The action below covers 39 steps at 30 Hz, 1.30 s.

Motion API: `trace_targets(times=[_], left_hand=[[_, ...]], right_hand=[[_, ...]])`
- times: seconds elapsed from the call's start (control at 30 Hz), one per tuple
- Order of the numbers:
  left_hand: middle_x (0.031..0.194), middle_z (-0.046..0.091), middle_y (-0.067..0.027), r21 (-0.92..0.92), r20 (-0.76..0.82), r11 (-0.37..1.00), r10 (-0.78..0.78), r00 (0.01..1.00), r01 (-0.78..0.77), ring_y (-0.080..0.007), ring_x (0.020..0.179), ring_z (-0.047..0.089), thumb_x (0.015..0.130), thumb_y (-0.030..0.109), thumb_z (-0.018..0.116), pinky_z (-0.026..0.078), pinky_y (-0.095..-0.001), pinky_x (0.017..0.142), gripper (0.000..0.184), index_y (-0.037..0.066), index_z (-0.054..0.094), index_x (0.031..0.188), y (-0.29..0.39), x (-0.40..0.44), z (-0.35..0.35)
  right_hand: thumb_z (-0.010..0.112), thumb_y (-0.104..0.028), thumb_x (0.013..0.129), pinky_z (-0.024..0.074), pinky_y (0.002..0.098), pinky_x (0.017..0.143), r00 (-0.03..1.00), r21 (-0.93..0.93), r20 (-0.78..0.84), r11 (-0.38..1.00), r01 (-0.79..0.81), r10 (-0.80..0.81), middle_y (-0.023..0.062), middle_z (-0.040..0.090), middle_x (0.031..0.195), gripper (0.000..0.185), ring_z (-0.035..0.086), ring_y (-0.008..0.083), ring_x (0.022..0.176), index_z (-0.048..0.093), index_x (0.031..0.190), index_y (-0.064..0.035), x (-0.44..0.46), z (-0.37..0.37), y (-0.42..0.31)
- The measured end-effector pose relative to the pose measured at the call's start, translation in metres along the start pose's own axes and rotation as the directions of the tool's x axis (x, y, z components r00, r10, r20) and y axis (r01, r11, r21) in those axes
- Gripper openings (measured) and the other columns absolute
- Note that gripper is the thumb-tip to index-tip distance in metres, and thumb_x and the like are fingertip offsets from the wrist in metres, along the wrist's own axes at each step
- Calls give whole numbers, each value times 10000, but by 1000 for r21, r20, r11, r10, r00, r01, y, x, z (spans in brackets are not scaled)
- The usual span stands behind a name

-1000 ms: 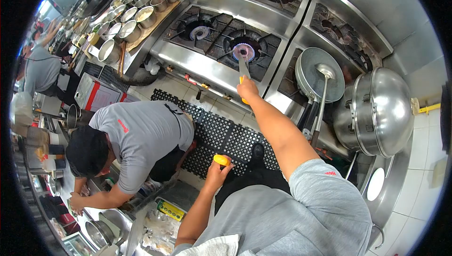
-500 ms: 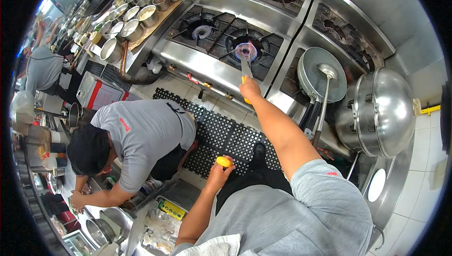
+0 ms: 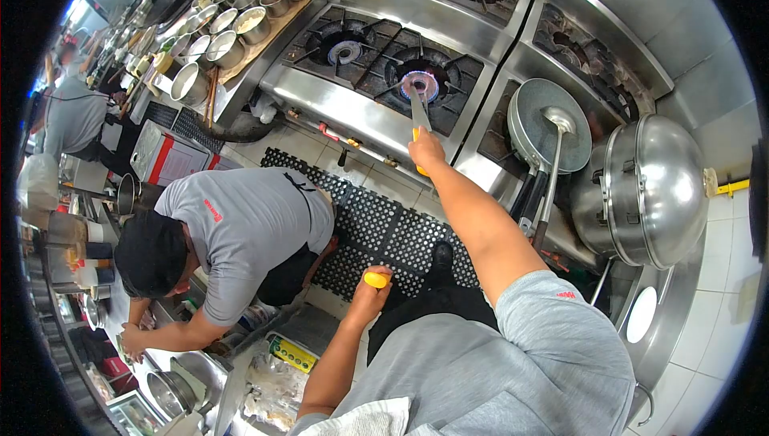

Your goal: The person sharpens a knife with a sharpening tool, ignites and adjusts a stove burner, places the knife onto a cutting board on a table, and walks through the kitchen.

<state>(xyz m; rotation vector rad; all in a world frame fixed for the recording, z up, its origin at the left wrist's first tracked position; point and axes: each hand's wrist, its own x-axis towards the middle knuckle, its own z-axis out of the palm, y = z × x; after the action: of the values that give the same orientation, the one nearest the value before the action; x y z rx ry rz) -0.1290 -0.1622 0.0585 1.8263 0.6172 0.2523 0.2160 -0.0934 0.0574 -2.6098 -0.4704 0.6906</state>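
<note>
The right hand (image 3: 426, 151) is grasping a yellow-handled blade (image 3: 420, 111), fingers closing around the grip. The left hand (image 3: 368, 296) is clenching a yellow-ended item (image 3: 376, 280) near the body; the rest of that item is not showing clearly.

The blade is pointing away from the person, its far end lying over the lit burner (image 3: 418, 87) of the stove (image 3: 344, 103). Whether the tip is touching the burner cannot be told.

Judgement on handling: the metal is presumably heating, so the grip should be staying on the handle, with fingers and plastic outside the flame. A steady wrist and a slow turn of the flat would be spreading the heat evenly. The left hand is standing well apart from the fire, which is sound.

Beyond, a pan (image 3: 529, 115) is sitting to the right with a ladle (image 3: 558, 120) lying in it. A co-worker (image 3: 240, 211) is bending at the left; any swing of hot metal that way would be posing a hazard.
</note>
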Motion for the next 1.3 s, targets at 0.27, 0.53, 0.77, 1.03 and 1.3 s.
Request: trace_targets(times=[0.27,0.53,0.77,1.03,1.3], left_hand=[[892,618,-71,21,39,969,-245,969,244,-179,801,599,751,36,667,464,-289,746,220,40,584,954,5,-2,-5],[883,616,-72,-120,22,962,-243,970,244,-153,759,588,754,119,717,468,-278,693,258,25,598,962,-3,-3,-2],[885,628,-74,-105,53,965,-236,970,241,-160,791,605,766,111,702,472,-273,705,231,25,604,956,4,0,-7],[950,650,-71,36,82,965,-261,962,259,-184,857,619,795,93,639,470,-307,774,198,45,610,985,9,5,-8],[929,647,-61,-49,81,963,-260,962,264,-142,837,618,812,102,624,470,-283,761,217,38,601,1018,8,6,-2]], right_hand=[[540,-242,801,412,410,939,1000,15,-2,1000,10,-10,144,504,1250,563,488,301,1149,373,1322,-110,2,2,1],[542,-240,796,417,413,930,1000,3,-5,1000,6,-6,148,513,1239,563,492,298,1147,373,1318,-114,1,2,1],[535,-235,792,433,420,902,999,14,-31,1000,18,-18,163,534,1203,525,516,320,1110,397,1284,-117,-1,1,1],[556,-224,778,497,416,754,994,4,-69,996,89,-89,212,616,1008,439,638,324,828,466,1179,-69,23,19,15],[501,-224,804,437,437,900,999,36,22,999,40,-41,172,538,1182,418,520,332,1103,461,1203,-107,16,12,11]])
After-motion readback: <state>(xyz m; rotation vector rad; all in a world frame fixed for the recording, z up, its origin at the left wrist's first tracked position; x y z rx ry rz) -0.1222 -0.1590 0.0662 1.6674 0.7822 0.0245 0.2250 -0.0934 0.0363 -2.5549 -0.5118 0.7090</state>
